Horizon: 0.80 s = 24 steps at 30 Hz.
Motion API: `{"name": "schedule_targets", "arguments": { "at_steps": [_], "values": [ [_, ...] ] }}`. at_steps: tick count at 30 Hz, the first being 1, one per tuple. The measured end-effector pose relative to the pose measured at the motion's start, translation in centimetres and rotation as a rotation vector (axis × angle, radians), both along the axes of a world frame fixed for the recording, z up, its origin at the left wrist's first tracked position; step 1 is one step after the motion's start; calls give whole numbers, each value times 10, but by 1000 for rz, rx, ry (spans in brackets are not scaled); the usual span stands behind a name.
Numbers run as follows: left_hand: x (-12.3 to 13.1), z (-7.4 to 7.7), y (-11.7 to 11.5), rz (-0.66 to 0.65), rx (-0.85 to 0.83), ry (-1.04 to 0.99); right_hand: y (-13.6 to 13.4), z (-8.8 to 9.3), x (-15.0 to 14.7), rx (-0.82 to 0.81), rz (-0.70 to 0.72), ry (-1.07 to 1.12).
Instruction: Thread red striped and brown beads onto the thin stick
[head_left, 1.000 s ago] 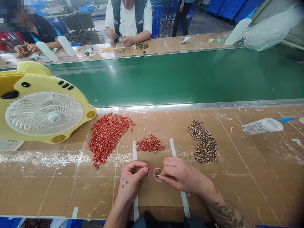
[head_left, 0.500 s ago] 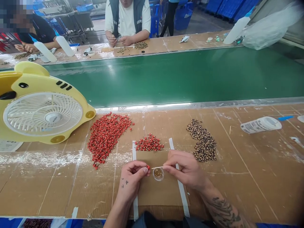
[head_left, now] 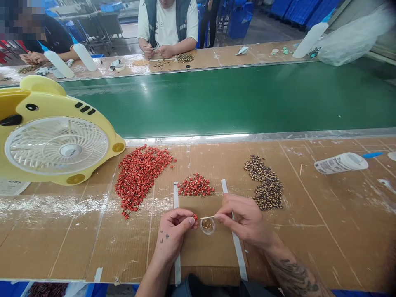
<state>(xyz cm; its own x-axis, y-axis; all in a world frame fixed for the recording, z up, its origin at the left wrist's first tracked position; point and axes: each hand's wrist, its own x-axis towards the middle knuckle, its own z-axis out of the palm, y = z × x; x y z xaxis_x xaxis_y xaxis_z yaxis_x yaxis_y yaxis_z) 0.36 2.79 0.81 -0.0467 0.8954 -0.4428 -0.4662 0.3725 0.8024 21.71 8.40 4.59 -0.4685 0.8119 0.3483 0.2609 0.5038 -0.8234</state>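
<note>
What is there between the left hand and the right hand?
In the head view: a red piece pinched by the left hand, a thin stick held by the right hand, and a small cup.

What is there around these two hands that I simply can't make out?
All in the head view:
Red piece: partly covered by the left hand holding it, and too small for fine detail.
Thin stick: one end hidden inside the right hand.
Yellow fan: its left side is cut off by the picture's edge.
White bottle lying at right: print too small and blurred to read.
</note>
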Motion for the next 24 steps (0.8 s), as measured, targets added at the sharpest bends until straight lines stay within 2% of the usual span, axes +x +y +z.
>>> {"name": "schedule_targets", "arguments": {
  "at_steps": [2, 7, 9, 12, 14, 18, 24],
  "values": [
    [0, 1, 0, 8, -14, -1, -1, 3, 5, -18, 24, -43],
    [-1, 2, 0, 26, -26, -12, -5, 0, 12, 13, 125, -333],
    [-1, 0, 0, 44, -34, -12, -6, -3, 23, -1, 71, -374],
    [-2, -3, 1, 62, -47, -6, -3, -3, 54, -14, -133, -404],
    [-3, -5, 2, 65, -47, -4, -2, 0, 75, 21, -210, -482],
    [-3, -5, 3, 68, -29, 3, -1, 1, 95, 77, -138, -680],
    [-3, -4, 3, 52, -7, 5, 2, -13, 85, 123, -113, -777]
  ]
}}
